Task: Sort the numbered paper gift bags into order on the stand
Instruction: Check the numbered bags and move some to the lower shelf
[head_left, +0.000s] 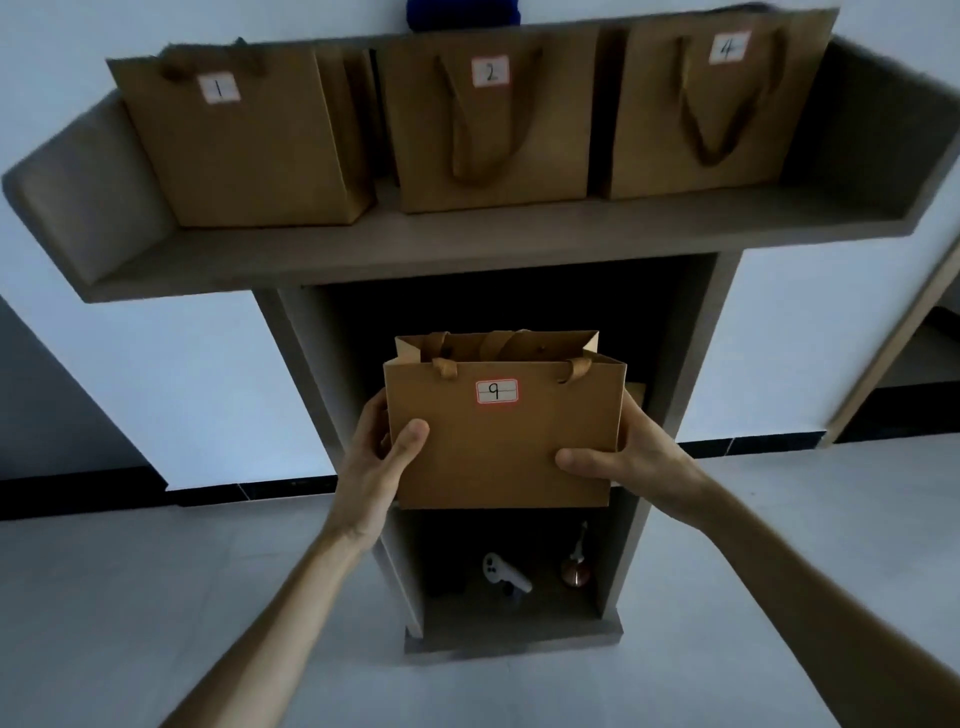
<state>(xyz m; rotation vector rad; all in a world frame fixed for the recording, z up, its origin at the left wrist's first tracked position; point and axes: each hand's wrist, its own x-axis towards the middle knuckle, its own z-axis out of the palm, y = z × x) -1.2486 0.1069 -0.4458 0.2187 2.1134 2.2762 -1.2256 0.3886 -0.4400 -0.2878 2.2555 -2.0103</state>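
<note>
Three brown paper gift bags stand in a row on the top shelf of the grey stand (467, 249): bag 1 (244, 156) at the left, bag 2 (488, 140) in the middle, bag 4 (711, 114) at the right. I hold bag 9 (498, 447) upright in front of the stand's middle opening. My left hand (379, 467) grips its left edge and my right hand (623, 457) grips its right edge, thumbs on the front face. Another brown bag (493, 343) shows just behind bag 9; its label is hidden.
The stand's lower compartment holds a white game controller (504, 571) and a small copper-coloured bell (575, 566). A blue object (462, 13) sits behind the top shelf. White wall with a dark skirting lies behind; a pale floor surrounds the stand.
</note>
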